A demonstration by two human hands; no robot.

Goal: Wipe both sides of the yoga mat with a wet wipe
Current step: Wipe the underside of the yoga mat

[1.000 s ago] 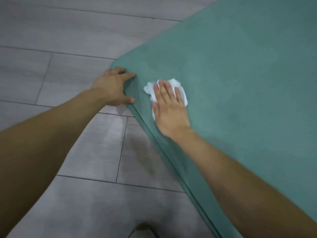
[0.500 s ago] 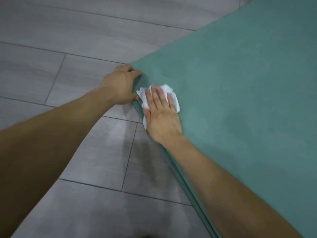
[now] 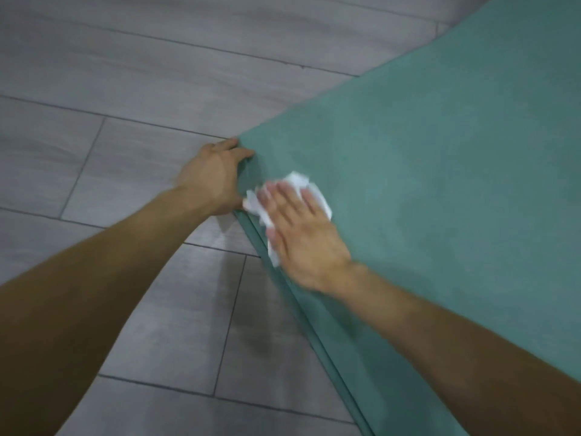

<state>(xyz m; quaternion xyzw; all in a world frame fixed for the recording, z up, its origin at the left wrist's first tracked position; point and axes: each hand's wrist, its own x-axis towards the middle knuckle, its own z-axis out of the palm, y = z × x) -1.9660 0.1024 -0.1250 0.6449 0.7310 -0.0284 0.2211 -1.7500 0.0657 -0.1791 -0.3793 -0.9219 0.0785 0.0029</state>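
A teal yoga mat (image 3: 440, 184) lies on the floor and fills the right half of the view; its near edge shows two layers. A crumpled white wet wipe (image 3: 297, 180) sits on the mat close to its left corner. My right hand (image 3: 301, 234) lies flat on the wipe with straight fingers and presses it to the mat; the hand is blurred with motion. My left hand (image 3: 210, 180) rests at the mat's corner, with fingers on the far edge and the thumb on the near edge.
Grey wood-look floor tiles (image 3: 125, 89) with dark grout lines spread out to the left of the mat and beyond it. Both of my forearms reach in from the bottom of the view.
My right hand slid the wipe left across the mat until it was next to my left thumb, and it is still moving. My left hand has stayed at the corner.
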